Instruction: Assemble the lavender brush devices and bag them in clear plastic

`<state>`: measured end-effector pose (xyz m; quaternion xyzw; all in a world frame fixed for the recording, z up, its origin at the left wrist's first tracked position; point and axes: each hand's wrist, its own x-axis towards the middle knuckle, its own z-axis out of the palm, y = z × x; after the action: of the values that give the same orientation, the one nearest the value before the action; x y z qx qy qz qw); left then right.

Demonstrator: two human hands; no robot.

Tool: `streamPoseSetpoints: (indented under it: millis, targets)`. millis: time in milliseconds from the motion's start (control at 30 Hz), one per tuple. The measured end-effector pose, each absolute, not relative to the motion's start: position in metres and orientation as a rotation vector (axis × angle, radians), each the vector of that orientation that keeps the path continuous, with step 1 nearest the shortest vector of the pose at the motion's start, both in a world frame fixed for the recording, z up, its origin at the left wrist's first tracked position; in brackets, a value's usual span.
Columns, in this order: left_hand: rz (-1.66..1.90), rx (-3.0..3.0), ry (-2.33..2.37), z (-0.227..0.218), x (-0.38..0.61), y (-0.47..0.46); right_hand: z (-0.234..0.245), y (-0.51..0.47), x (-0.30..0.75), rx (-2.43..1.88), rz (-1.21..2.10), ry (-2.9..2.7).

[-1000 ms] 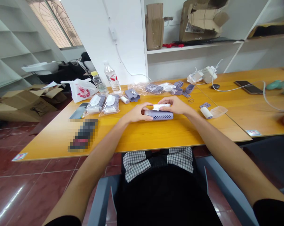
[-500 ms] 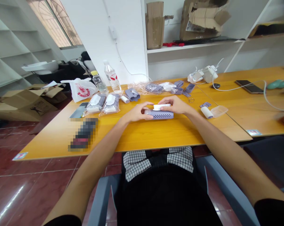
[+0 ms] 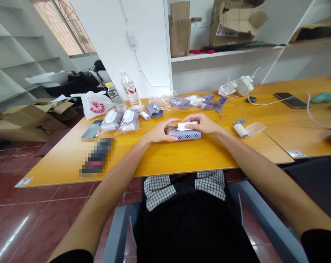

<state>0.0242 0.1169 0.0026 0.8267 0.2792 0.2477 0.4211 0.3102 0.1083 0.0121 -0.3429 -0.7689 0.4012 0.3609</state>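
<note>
My left hand [image 3: 162,132] is closed round the left end of a purple case [image 3: 187,135] with rows of small holes along its near side. The case is low over the wooden table, or resting on it; I cannot tell which. In my right hand [image 3: 202,123] is a white brush [image 3: 183,126], its bristles showing on the left. The brush lies at the top of the case, with the right fingers over it. What is inside the case is hidden by the hands and brush.
Bagged purple-and-white sets [image 3: 129,121], a purple holder [image 3: 154,110] and two bottles [image 3: 131,90] stand at the back left. To the right lie a white lint roller [image 3: 240,130], a clear plastic tray [image 3: 255,129] and a phone [image 3: 290,100]. The table's front edge [image 3: 165,174] is near my lap.
The white brush and the right hand have shifted slightly left. The purple case has tilted a little, its near side moving slightly down and left. The left hand has barely moved.
</note>
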Motion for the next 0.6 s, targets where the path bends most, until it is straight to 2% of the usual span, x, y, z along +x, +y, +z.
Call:
streamPoseSetpoints:
  millis: [600]
  targets:
    - [0.62, 2.292, 0.811, 0.0048, 0.03, 0.1093, 0.0075, 0.1096, 0.3042, -0.878, 1.121, -1.826]
